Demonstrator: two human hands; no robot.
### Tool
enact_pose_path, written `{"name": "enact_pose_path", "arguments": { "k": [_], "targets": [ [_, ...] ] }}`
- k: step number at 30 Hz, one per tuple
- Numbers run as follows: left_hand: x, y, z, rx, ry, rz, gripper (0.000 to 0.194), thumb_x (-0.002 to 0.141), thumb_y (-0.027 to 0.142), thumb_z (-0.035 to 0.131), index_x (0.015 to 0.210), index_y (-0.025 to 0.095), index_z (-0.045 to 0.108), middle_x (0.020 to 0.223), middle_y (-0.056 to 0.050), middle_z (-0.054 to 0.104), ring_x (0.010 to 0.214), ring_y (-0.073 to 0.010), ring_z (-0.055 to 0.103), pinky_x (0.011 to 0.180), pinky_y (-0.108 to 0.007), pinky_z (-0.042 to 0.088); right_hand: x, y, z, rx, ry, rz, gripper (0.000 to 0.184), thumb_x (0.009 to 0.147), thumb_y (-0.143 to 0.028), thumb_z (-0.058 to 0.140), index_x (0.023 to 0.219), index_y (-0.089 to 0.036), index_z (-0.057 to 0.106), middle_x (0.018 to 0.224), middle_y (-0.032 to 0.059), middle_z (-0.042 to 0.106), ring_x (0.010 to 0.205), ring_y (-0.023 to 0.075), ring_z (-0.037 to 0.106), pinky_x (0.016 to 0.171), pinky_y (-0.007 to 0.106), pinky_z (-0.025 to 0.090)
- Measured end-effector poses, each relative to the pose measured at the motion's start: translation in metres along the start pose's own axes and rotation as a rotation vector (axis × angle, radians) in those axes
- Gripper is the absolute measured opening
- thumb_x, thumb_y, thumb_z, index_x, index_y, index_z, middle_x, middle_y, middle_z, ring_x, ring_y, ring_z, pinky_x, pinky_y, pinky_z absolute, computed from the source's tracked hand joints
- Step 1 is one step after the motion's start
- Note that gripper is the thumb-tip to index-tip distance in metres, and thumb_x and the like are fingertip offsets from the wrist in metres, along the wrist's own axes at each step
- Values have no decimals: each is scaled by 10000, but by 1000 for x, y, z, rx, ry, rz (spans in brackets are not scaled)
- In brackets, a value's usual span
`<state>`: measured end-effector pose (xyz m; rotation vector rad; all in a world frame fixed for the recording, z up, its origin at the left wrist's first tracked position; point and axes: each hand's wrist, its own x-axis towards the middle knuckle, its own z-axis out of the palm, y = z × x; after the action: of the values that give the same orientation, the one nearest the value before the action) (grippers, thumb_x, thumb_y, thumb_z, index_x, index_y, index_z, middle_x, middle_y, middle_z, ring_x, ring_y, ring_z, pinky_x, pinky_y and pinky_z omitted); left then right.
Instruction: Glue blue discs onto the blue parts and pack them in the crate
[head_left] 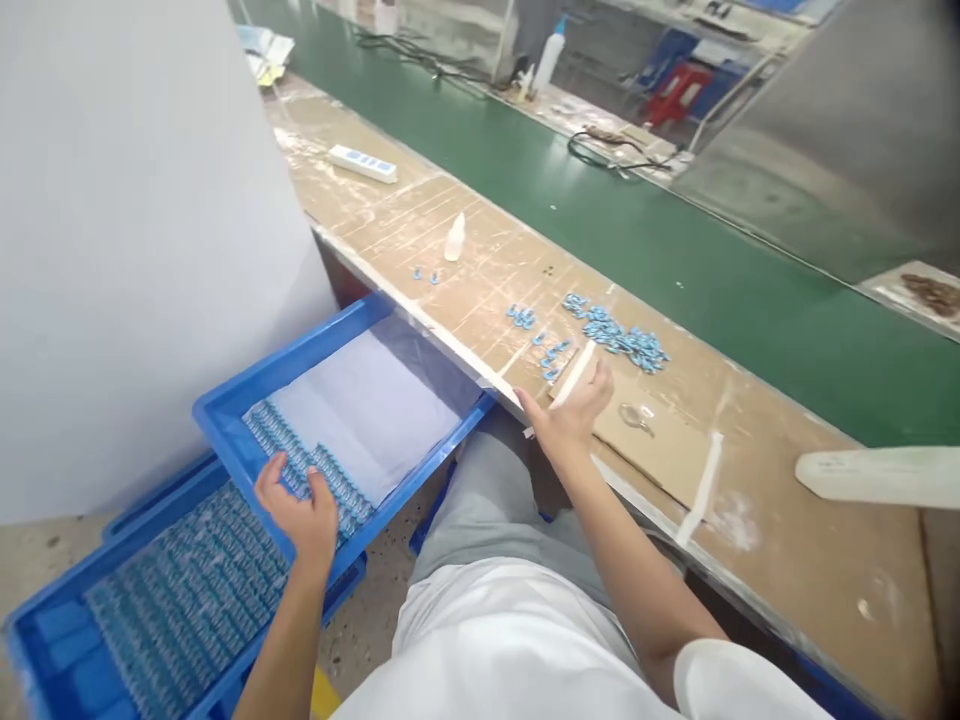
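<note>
Left hand (300, 508) spread at the small blue pieces (346, 488) rowed in the blue tray (277, 356), right hand (574, 420) loosely open by the loose blue pile (643, 348) on the workbench (480, 290), seemingly between grasps; any pickup calls for a fine fingertip pinch.

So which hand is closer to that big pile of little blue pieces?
The right hand, at the near edge of the table, just short of the pile. The left hand is farther, at the upper blue tray.
</note>
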<state>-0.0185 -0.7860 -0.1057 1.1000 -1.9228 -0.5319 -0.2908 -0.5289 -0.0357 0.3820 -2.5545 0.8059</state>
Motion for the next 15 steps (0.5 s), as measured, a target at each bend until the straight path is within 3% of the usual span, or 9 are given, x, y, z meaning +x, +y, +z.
{"name": "enact_pose_path", "arguments": {
  "k": [3,7,10,15],
  "targets": [
    [9,49,37,-197,-167,113,379,882,286,539,1244,173,527,1221,-133,564,1193,-251,526,1057,-458,425,20,15,15,-9,-103,129,1360,634,-684,761,1512,-70,-76,1563,297,77,1489,402,65,1194,561,168],
    [23,115,93,-416,-465,297,339,922,251,475,1248,184,539,1236,-122,596,1189,-215,553,1054,-404,449,48,25,27,67,-263,180,1421,589,-672,798,1522,-30,-60,1579,307,109,1488,378,140,1204,471,210],
    [38,158,138,-460,-596,376,405,909,224,469,1306,153,514,1306,-152,582,1269,-235,521,1118,-421,397,64,24,32,87,-303,184,1396,600,-642,807,1540,-55,-43,1583,290,166,1468,370,231,1189,461,250],
    [65,213,214,-603,-854,363,637,763,72,507,1396,128,447,1464,-158,480,1412,-266,397,1216,-461,264,80,16,49,165,-304,176,1375,608,-600,822,1528,7,1,1565,302,212,1465,333,247,1185,406,263]
  ]
}}
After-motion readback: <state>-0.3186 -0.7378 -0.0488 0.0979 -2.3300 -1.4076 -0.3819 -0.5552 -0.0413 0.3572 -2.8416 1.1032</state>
